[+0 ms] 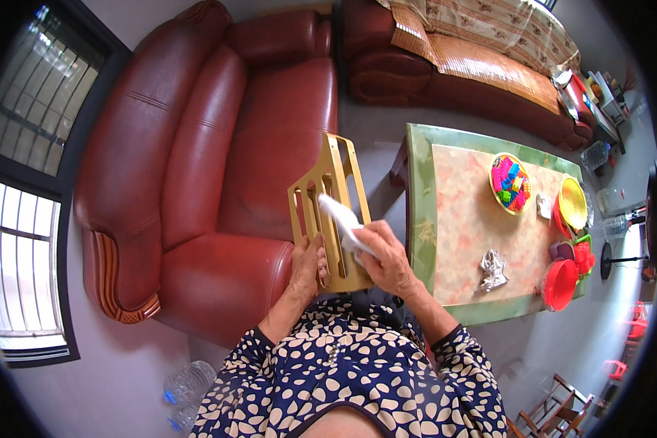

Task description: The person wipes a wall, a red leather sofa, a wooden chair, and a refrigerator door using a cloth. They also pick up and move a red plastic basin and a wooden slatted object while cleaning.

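Note:
In front of my body I have a gold-coloured slotted rack point(336, 169), tilted, with long openings along its panels. My left hand point(307, 265) grips its lower left side, the fingers wrapped around a bar. A white cloth point(339, 214) is bunched in my right hand point(384, 256), which is over the rack's lower right part. The cloth's blurred upper end lies across the slots; whether it touches them is hard to tell. Part of the rack's lower end is hidden behind the right hand.
A red leather sofa point(276, 148) stands to the left, another sofa point(487, 60) farther off. On the green-edged table point(424, 219) are a bowl of toy bricks point(510, 183), a crumpled cloth point(493, 270), a yellow basket point(572, 202) and a red basin point(560, 284). Large plastic bottles point(189, 386) stand lower left.

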### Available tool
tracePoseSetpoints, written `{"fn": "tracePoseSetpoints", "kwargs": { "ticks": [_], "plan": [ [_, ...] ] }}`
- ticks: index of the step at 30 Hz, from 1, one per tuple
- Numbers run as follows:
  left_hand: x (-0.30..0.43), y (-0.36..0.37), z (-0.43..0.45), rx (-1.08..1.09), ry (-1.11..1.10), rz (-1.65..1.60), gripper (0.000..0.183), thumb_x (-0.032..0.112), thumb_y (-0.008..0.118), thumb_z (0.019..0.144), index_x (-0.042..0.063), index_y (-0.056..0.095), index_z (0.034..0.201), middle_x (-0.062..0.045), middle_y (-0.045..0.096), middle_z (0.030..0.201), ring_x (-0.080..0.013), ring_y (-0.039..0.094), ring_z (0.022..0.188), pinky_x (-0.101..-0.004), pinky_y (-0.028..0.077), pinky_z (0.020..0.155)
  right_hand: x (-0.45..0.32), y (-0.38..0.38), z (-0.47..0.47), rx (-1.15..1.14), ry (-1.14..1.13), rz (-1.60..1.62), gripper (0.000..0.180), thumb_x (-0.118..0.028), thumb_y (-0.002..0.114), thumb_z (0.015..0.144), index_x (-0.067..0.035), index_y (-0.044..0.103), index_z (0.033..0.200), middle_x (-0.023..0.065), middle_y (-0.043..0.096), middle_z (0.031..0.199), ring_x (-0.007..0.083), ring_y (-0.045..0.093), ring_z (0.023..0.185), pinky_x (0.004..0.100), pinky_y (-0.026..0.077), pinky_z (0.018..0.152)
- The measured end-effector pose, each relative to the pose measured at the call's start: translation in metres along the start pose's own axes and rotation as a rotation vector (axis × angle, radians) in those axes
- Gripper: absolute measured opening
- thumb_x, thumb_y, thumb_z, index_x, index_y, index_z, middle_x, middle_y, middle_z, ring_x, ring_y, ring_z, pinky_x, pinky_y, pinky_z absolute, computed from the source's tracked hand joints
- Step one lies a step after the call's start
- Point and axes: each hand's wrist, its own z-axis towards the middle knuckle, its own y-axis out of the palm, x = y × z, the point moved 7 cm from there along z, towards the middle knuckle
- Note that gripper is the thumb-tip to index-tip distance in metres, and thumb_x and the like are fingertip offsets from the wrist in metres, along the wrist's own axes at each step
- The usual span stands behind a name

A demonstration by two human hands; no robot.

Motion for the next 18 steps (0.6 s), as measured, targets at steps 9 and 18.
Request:
{"fn": "tracePoseSetpoints", "kwargs": {
  "ticks": [9,18],
  "plan": [
    [-0.032,-0.017,0.015,-0.186,0.250,0.166,0.030,0.025,0.049,0.096,0.000,0.051,0.112,-0.004,0.059,0.089,-0.0083,0.055,0.078,-0.0240,0.047,0.066,-0.009,0.011,0.033,0.010,-0.270,-0.199,0.037,0.002,0.062,0.071,-0.006,0.060,0.107,0.0128,0.055,0.094,0.0270,0.059,0.077,0.0348,0.052,0.062],
    [-0.016,-0.006,0.014,-0.029,0.150,0.400,0.030,0.025,0.047,0.097,-0.001,0.055,0.109,-0.001,0.060,0.082,-0.0060,0.053,0.071,-0.0231,0.045,0.060,0.041,-0.016,0.091,0.239,-0.088,-0.334,0.035,-0.003,0.060,0.078,-0.009,0.057,0.112,0.0122,0.049,0.094,0.0293,0.056,0.084,0.0385,0.050,0.065]
  ]
}}
